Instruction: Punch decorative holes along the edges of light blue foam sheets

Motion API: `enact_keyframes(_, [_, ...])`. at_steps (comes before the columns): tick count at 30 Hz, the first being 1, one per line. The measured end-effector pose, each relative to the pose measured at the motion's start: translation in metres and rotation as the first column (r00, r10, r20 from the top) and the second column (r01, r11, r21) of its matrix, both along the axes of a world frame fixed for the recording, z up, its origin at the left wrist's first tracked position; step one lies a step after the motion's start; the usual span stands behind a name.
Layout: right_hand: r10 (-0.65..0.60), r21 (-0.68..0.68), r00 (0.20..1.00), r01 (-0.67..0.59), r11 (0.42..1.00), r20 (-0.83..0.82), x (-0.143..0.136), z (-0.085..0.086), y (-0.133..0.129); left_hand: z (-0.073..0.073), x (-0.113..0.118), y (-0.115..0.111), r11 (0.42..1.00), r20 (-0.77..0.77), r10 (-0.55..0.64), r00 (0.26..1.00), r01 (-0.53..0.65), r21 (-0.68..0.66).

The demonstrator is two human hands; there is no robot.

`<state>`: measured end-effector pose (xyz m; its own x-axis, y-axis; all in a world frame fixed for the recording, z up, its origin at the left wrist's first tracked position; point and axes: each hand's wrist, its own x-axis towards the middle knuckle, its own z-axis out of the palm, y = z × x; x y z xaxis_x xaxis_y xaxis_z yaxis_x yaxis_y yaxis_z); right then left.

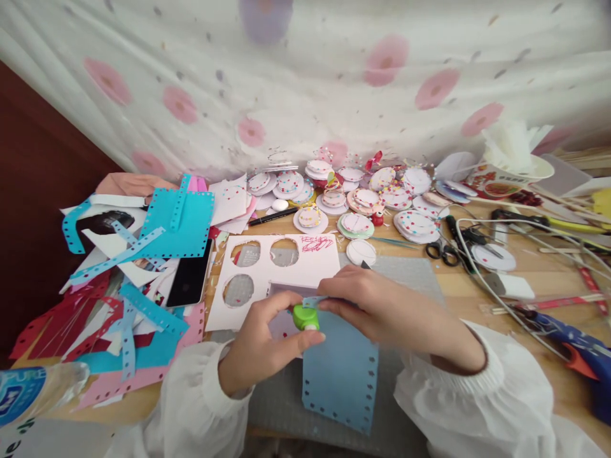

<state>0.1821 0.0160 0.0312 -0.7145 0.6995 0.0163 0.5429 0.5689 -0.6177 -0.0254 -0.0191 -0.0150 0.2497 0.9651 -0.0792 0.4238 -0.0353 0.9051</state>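
My left hand is closed around a small bright green craft punch, with the thumb and fingers on opposite sides of it. The thumb and fingers of my right hand pinch the top edge of a light blue sheet of paper, whose corner meets the punch. Small punched holes run along the sheet's right and lower edges. Below it lies a grey cutting mat. Behind my hands is a white card with round cut-outs and pink scribbles.
Left, punched paper scraps surround a phone, near a bottle. At the back stand several decorated paper discs. Scissors, a white cable, a blue glue gun and a paper bowl lie right.
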Motion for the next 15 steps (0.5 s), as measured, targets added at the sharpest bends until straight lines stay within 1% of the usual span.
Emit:
enact_keyframes(4, [0.002, -0.014, 1.000, -0.002, 1.000, 0.017, -0.0001, -0.0023, 0.0012, -0.0010, 0.0000, -0.0003, 0.998, -0.031, -0.017, 0.999, 0.019, 0.057])
enact_keyframes(8, [-0.027, -0.030, 0.999, 0.027, 0.999, 0.018, 0.0007, -0.0017, 0.0011, 0.0027, 0.0008, 0.0018, 0.992, -0.053, -0.037, 0.998, 0.043, 0.122])
enact_keyframes(11, [-0.050, -0.038, 0.999, 0.050, 0.998, -0.013, 0.0002, -0.0008, 0.0003, 0.0050, 0.0040, 0.0034, 0.985, -0.059, -0.092, 0.994, 0.099, 0.140])
enact_keyframes(13, [-0.021, -0.071, 1.000, 0.023, 0.997, 0.021, -0.0017, -0.0010, -0.0001, 0.0045, 0.0070, 0.0038, 0.977, -0.073, -0.136, 0.988, 0.146, 0.156])
enact_keyframes(15, [0.010, -0.116, 0.995, 0.002, 0.993, 0.102, -0.0043, -0.0022, -0.0004, 0.0025, 0.0099, 0.0038, 0.967, -0.098, -0.164, 0.982, 0.180, 0.180])
